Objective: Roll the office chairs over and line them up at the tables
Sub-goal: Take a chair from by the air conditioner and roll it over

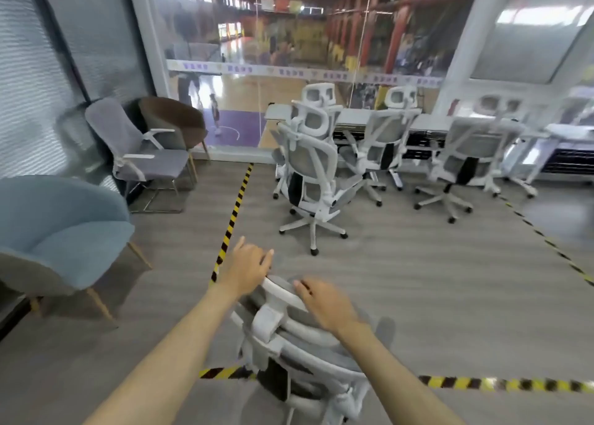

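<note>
A white-framed grey mesh office chair (289, 338) stands right below me, seen from behind and above. My left hand (249, 268) rests on the left end of its headrest with fingers spread and thumb out. My right hand (326, 305) lies over the headrest's top, fingers curled on it. Another matching chair (308, 167) stands free on the floor ahead. Two more chairs (385, 135) (472, 154) are at the long white table (353, 114) by the glass wall. A further headrest (321, 93) shows behind the free chair.
A blue armchair (64, 231), a grey armchair (141, 148) and a brown tub chair (173, 119) line the left wall. Yellow-black floor tape (231, 219) runs forward and also crosses under my chair (482, 383). A second white table (572, 132) stands at the right.
</note>
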Demonstrator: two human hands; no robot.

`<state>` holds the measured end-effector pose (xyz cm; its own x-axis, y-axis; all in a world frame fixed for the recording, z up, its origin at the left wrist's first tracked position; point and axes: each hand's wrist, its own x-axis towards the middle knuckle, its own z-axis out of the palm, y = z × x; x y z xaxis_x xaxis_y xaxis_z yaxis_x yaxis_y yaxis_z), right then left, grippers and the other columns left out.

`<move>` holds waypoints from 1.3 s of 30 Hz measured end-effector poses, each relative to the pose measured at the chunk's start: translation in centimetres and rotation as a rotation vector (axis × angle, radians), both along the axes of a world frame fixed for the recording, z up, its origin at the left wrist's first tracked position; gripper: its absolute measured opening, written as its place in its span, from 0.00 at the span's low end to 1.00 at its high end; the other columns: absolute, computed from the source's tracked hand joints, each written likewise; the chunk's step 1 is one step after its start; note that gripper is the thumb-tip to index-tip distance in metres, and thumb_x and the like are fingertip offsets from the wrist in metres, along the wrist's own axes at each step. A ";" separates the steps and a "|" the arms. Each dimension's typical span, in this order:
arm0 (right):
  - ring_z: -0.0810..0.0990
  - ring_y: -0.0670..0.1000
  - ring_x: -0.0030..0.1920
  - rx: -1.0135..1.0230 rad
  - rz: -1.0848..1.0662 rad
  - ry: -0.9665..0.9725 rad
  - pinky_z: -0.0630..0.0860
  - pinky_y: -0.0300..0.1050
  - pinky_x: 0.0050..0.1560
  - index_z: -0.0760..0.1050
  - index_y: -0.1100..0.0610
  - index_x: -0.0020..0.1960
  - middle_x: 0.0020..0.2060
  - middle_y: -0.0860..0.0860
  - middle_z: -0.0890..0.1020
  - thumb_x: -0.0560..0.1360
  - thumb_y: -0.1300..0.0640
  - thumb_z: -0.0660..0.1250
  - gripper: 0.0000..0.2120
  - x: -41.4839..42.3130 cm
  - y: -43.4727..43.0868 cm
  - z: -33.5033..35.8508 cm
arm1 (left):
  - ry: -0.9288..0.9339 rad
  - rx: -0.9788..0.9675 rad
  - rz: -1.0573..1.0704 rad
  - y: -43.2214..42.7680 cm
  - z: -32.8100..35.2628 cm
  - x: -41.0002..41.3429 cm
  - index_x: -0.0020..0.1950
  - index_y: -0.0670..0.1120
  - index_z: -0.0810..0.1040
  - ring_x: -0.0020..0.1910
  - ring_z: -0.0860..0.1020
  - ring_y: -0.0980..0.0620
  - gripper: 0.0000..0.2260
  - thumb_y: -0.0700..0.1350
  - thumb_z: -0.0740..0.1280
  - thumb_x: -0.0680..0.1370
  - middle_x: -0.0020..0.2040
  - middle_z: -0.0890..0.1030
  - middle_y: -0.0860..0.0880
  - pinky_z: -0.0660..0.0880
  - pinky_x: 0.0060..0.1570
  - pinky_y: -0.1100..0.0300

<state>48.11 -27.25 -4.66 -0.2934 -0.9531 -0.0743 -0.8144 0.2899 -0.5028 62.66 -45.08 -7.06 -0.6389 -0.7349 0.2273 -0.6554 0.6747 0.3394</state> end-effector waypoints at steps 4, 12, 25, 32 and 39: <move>0.81 0.62 0.47 -0.029 -0.223 0.240 0.69 0.51 0.39 0.72 0.54 0.40 0.41 0.54 0.80 0.83 0.53 0.53 0.16 -0.8 -4.0 -0.1 | 0.083 -0.158 -0.053 -1.6 -1.2 -4.4 0.32 0.48 0.80 0.37 0.77 0.52 0.31 0.54 0.45 0.84 0.30 0.80 0.51 0.66 0.69 0.52; 0.67 0.57 0.27 -0.139 -0.505 0.378 0.53 0.47 0.26 0.67 0.57 0.30 0.25 0.52 0.73 0.81 0.52 0.58 0.21 -9.3 -4.8 -0.7 | -0.171 -0.135 -0.230 -2.3 0.9 -14.9 0.32 0.48 0.68 0.40 0.78 0.46 0.21 0.51 0.48 0.82 0.36 0.82 0.47 0.66 0.54 0.51; 0.69 0.57 0.23 -0.324 -0.569 0.486 0.48 0.44 0.26 0.69 0.58 0.30 0.22 0.52 0.72 0.77 0.51 0.58 0.19 -28.6 -5.3 -2.0 | -0.036 0.134 -0.122 -4.5 1.8 -34.9 0.37 0.46 0.73 0.39 0.78 0.45 0.22 0.58 0.51 0.81 0.36 0.82 0.50 0.76 0.47 0.53; 0.66 0.54 0.20 -0.387 -0.561 0.425 0.53 0.43 0.25 0.63 0.54 0.29 0.20 0.49 0.67 0.77 0.53 0.62 0.19 -39.3 -6.6 -2.0 | 0.164 0.123 -0.084 -6.1 0.0 -45.3 0.38 0.48 0.75 0.33 0.78 0.52 0.21 0.57 0.51 0.81 0.31 0.80 0.54 0.76 0.41 0.49; 0.62 0.53 0.22 -0.306 -0.565 0.398 0.49 0.43 0.26 0.63 0.54 0.29 0.21 0.46 0.61 0.77 0.55 0.65 0.19 -50.1 -9.6 -1.4 | 0.143 -0.041 -0.349 -8.8 -0.2 -54.3 0.37 0.52 0.80 0.36 0.74 0.54 0.23 0.51 0.51 0.85 0.34 0.80 0.56 0.73 0.49 0.49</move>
